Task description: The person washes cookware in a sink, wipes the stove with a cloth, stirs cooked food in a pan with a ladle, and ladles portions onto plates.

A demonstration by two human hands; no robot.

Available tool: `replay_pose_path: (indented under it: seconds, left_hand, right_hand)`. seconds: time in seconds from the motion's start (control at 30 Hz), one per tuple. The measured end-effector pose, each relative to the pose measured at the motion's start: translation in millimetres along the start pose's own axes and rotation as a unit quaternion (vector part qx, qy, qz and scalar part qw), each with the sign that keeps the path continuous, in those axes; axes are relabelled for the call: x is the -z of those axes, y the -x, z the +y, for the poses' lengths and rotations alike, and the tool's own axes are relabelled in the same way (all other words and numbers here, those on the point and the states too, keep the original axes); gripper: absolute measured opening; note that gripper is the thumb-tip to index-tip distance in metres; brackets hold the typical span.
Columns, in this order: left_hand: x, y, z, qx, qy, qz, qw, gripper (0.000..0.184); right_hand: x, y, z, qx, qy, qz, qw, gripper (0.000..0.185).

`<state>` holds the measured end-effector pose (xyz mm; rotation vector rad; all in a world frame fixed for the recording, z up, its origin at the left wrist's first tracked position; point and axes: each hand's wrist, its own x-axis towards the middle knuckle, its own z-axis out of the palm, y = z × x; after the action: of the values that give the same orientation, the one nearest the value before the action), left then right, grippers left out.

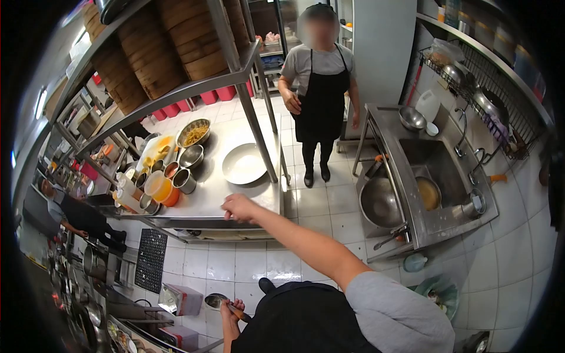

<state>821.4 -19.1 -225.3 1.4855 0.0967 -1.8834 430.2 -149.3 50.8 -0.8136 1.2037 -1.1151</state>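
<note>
Reaching out, mid-frame, with the right hand at the near edge of the surface, close to the white dish; fingers curled, can't tell around what, if anything. Gripping the ladle in the left hand, lower centre. Could drip onto the floor by tilting it, or clip the orange container by swinging wide.

A plate lies on the table at eleven o'clock; a person stands at twelve; the sink at two holds a bowl.
</note>
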Motion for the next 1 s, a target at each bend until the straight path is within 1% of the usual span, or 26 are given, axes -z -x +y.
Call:
replay_pose_path:
  seconds: [0.07, 0.1, 0.13, 0.17, 0.23, 0.27, 0.3, 0.33, 0.37, 0.4, 0.43, 0.47, 0.5, 0.53, 0.57, 0.6, 0.63, 0.7, 0.73, 0.77, 0.83, 0.87, 0.9, 0.93, 0.97, 1.0]
  left_hand:
    - [0, -1, -3, -0.004, 0.012, -0.001, 1.0, 0.015]
    - [6, -5, -4, -0.005, 0.021, -0.003, 1.0, 0.016]
    - [12, -7, -9, -0.007, 0.031, -0.003, 0.999, 0.017]
    - [10, -4, -14, -0.022, 0.025, 0.013, 0.999, 0.016]
    - [-4, 30, -23, -0.058, 0.044, 0.063, 0.995, 0.017]
    - [8, 35, -20, -0.076, 0.058, 0.061, 0.994, 0.014]
    - [12, 37, -23, -0.085, 0.06, 0.028, 0.994, 0.012]
    - [21, 38, -25, -0.101, 0.056, -0.009, 0.993, 0.013]
    - [21, 40, -28, -0.122, 0.055, -0.035, 0.99, 0.016]
    - [19, 41, -31, -0.15, 0.059, -0.047, 0.986, 0.019]
    - [18, 40, -37, -0.177, 0.07, -0.044, 0.981, 0.023]
    - [11, 42, -44, -0.202, 0.086, -0.03, 0.975, 0.028]
    - [20, 10, -53, -0.204, 0.154, 0.014, 0.967, 0.028]
    - [6, 39, -56, -0.227, 0.144, 0.052, 0.962, 0.032]
    - [3, 34, -61, -0.218, 0.183, 0.062, 0.957, 0.038]
    - [-3, 42, -63, -0.231, 0.179, 0.063, 0.954, 0.042]
    - [-10, 56, -62, -0.242, 0.167, 0.061, 0.954, 0.046]
    - [-6, 70, -67, -0.3, 0.049, 0.046, 0.952, 0.055]
    - [5, 73, -74, -0.295, -0.03, -0.007, 0.955, 0.068]
    - [18, 82, -84, -0.254, -0.078, -0.023, 0.964, 0.073]
    - [56, 84, -118, -0.249, -0.09, 0.075, 0.961, 0.069]
    - [100, 38, -159, -0.282, -0.21, 0.205, 0.913, 0.066]
    - [144, -7, -199, -0.276, -0.318, 0.344, 0.839, 0.065]
    - [159, 40, -203, -0.171, -0.253, 0.407, 0.861, 0.061]
    - [173, 81, -212, -0.096, -0.269, 0.474, 0.833, 0.062]
    - [213, 58, -244, 0.001, -0.221, 0.503, 0.836, 0.065]
  right_hand:
    - [-53, -14, 26, 0.153, 0.108, -0.037, 0.982, 0.027]
    - [-92, -22, 51, 0.334, 0.283, -0.073, 0.896, 0.03]
    - [-122, -3, 62, 0.397, 0.344, -0.277, 0.805, 0.03]
    - [-177, -3, 117, 0.271, 0.281, -0.451, 0.802, 0.026]
    - [-204, 32, 126, 0.154, 0.307, -0.48, 0.807, 0.022]
    - [-232, 63, 129, 0.095, 0.323, -0.516, 0.787, 0.022]
    - [-259, 93, 143, 0.036, 0.343, -0.566, 0.749, 0.023]
    - [-268, 89, 178, 0.251, 0.399, -0.535, 0.701, 0.025]
    - [-263, 99, 164, 0.223, 0.517, -0.489, 0.666, 0.027]
    - [-253, 93, 190, 0.233, 0.535, -0.389, 0.713, 0.033]
    - [-248, 109, 125, 0.196, 0.645, -0.425, 0.604, 0.042]
    - [-228, 105, 130, 0.189, 0.657, -0.399, 0.612, 0.053]
    - [-217, 104, 121, 0.184, 0.625, -0.443, 0.616, 0.069]
    - [-211, 113, 112, 0.134, 0.622, -0.478, 0.606, 0.077]
    - [-193, 95, 153, 0.045, 0.604, -0.517, 0.605, 0.078]
    - [-181, 97, 170, -0.102, 0.509, -0.563, 0.644, 0.068]
    - [-181, 121, 162, -0.265, 0.407, -0.517, 0.705, 0.058]
    - [-162, 108, 205, -0.31, 0.337, -0.485, 0.745, 0.045]
    - [-153, 106, 209, -0.312, 0.331, -0.47, 0.756, 0.04]
    - [-147, 107, 213, -0.314, 0.324, -0.454, 0.769, 0.036]
    - [-130, 99, 216, -0.321, 0.287, -0.431, 0.793, 0.026]
    - [-124, 92, 215, -0.337, 0.297, -0.417, 0.79, 0.023]
    - [-117, 86, 212, -0.35, 0.305, -0.401, 0.789, 0.021]
    - [-106, 76, 216, -0.355, 0.321, -0.397, 0.783, 0.02]
    - [-90, 65, 223, -0.361, 0.338, -0.392, 0.776, 0.021]
    - [-73, 54, 231, -0.378, 0.351, -0.375, 0.77, 0.02]
